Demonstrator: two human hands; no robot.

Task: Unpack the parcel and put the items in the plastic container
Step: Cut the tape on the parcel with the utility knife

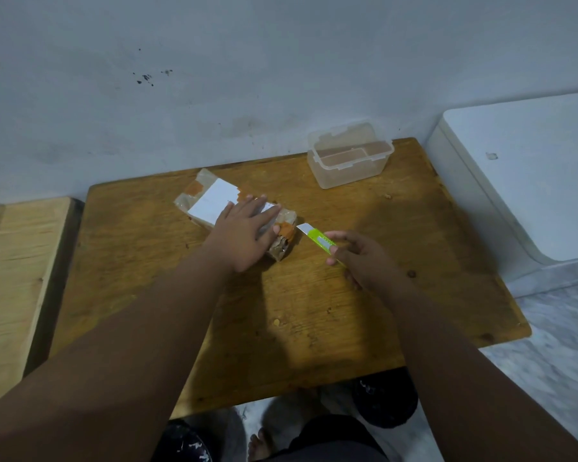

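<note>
grey wall runs behind your wooden desk (pixel 314 311), which sits low with a pale plank (pixel 10 278) to its left and a white box (pixel 528 175) to its right. your parcel (pixel 214 201) lies on the desk left of centre, wrapped in brown paper with a white label and orange tape patches, its long side slanting from far left to near right. your left hand (pixel 244 235) lies flat on top of the parcel's near end, fingers (pixel 264 215) spread and straight, pressing rather than gripping. your right hand (pixel 364 258) is just beside the parcel, its fingers pinched around a green cutter (pixel 317 241); the blade is out and its tip sits at the taped right end of the parcel, touching or nearly so. your container (pixel 349 161) stands near the desk's far edge, well apart from the parcel, clear, with its lid hinged up against the wall and nothing visible inside.
</note>
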